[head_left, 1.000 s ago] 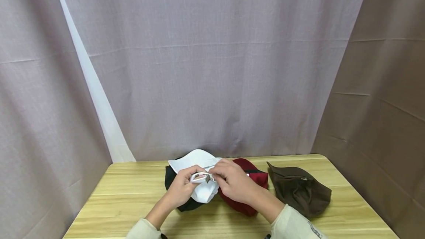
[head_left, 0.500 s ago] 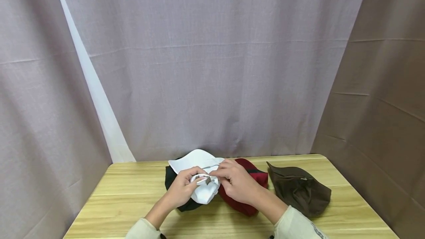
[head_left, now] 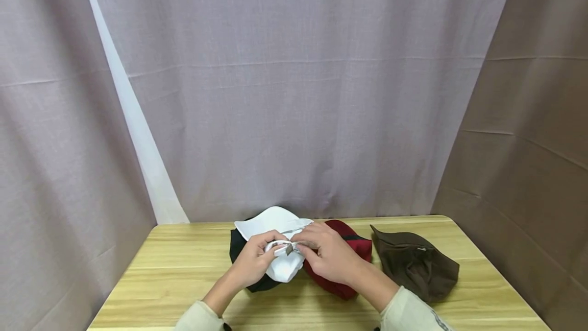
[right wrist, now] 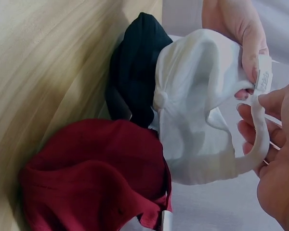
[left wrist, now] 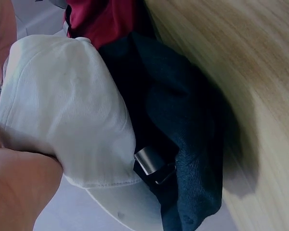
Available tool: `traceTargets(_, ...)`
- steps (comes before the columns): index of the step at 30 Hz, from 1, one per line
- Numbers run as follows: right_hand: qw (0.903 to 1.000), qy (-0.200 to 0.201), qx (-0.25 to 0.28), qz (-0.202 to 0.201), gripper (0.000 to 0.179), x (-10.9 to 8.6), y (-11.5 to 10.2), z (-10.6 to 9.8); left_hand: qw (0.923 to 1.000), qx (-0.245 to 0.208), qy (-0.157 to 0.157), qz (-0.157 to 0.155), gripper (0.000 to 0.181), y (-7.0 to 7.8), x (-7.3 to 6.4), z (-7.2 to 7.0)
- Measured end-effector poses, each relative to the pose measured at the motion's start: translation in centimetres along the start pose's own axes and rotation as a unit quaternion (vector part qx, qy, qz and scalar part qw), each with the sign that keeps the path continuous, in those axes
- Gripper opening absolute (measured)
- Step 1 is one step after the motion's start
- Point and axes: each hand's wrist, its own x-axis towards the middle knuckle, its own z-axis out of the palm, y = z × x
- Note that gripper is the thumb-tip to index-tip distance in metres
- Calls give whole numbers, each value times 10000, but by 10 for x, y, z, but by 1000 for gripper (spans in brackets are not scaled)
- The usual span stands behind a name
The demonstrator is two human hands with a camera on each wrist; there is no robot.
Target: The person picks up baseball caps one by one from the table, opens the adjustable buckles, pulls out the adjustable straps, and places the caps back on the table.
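Both hands work at the back strap of a white baseball cap (head_left: 283,266), whose brim points away toward the curtain. With thumb and fingers my left hand (head_left: 252,259) pinches the strap beside its metal buckle (right wrist: 264,72). On the other side of the buckle, my right hand (head_left: 328,252) pinches the white strap (right wrist: 258,126), which curves round to the cap's edge in the right wrist view. Under and behind the white cap lies a black cap (left wrist: 192,130) with its own metal buckle (left wrist: 150,160). The white cap's crown hangs over it.
Right of the white cap a dark red cap (head_left: 330,284) lies on the wooden table (head_left: 156,280), partly behind my right hand. Farther right lies a dark brown cap (head_left: 420,267). A grey curtain (head_left: 294,116) hangs behind the table's far edge.
The right fingers have shifted slightly along the strap near the buckle, and the strap loop between the hands looks flatter. The left hand keeps its pinch; the other caps stay in place.
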Motion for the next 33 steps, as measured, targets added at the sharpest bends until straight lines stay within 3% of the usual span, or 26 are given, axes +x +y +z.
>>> traceTargets(15,9997,113,-158,-151,10,2,-6,4,9999,115,-93,-21,12,1,-3,4)
traceTargets(33,9980,529,-285,-172,24,-8,1,4,9998,71,-169,-90,8,2,-4,10)
